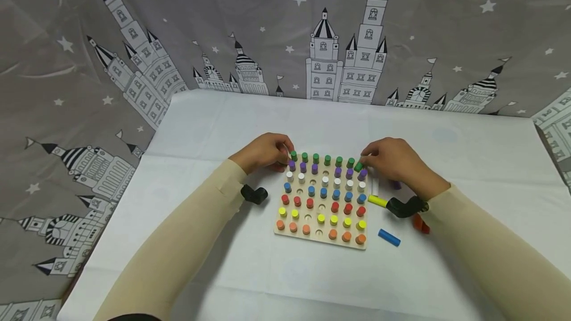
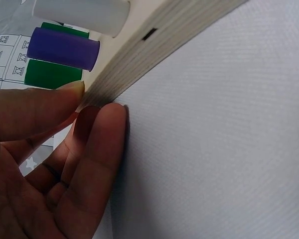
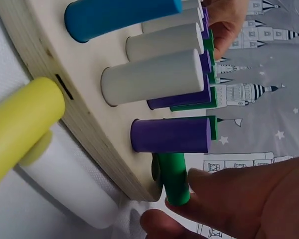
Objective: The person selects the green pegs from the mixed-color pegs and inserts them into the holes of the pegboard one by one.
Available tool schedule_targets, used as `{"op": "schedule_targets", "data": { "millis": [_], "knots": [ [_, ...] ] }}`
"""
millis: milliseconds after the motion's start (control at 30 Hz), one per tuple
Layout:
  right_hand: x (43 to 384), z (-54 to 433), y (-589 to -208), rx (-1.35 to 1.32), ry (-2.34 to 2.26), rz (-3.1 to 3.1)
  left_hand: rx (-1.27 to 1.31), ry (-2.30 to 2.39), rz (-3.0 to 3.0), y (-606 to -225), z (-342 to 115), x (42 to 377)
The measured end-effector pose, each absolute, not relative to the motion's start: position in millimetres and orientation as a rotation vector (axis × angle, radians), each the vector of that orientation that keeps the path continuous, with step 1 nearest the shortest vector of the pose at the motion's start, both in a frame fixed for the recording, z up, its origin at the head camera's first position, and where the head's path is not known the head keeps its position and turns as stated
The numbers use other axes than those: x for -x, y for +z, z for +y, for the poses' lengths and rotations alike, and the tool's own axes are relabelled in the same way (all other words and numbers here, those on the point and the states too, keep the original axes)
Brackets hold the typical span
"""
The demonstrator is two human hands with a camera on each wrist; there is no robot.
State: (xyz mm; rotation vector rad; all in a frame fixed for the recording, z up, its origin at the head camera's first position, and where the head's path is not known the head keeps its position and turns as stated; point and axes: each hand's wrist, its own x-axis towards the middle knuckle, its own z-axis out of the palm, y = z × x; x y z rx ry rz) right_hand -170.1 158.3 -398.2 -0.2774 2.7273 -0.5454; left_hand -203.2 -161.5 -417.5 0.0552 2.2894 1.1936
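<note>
A wooden pegboard (image 1: pixel 312 238) lies on the white cloth, with upright pegs in rows of green, purple, white, blue, red, yellow and orange. Bare round holes show among its middle columns. At the far left corner my left hand (image 1: pixel 264 152) holds the board's edge, thumb beside a green corner peg (image 2: pixel 54 73) and fingers low against the side. Over the far right corner, my right hand (image 1: pixel 394 158) pinches a green peg (image 3: pixel 174 179) between thumb and finger. That peg leans over at its hole, just past an upright purple peg (image 3: pixel 170 135).
Right of the board lie a loose yellow peg (image 1: pixel 377 201), a white peg (image 1: pixel 374 187), a blue peg (image 1: pixel 389 238) and a purple peg (image 1: pixel 396 185). Red pieces (image 1: pixel 419 224) lie partly under the right wrist's black strap. A grey castle-print curtain (image 1: pixel 267 14) stands behind.
</note>
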Motion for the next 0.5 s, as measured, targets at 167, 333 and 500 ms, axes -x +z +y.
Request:
{"op": "schedule_targets", "data": {
  "millis": [167, 333, 500],
  "knots": [
    [171.5, 157.9, -398.0, 0.251, -0.572, 2.685, -0.056, 1.196, 2.290, -417.9, -161.3, 203.2],
    [172.7, 155.8, -397.4, 0.282, -0.575, 2.684, -0.054, 1.203, 2.285, -417.9, -161.2, 203.1],
    [174.4, 155.1, -396.9, 0.324, -0.601, 2.669, -0.048, 1.214, 2.283, -419.0, -161.6, 203.5]
  ]
}}
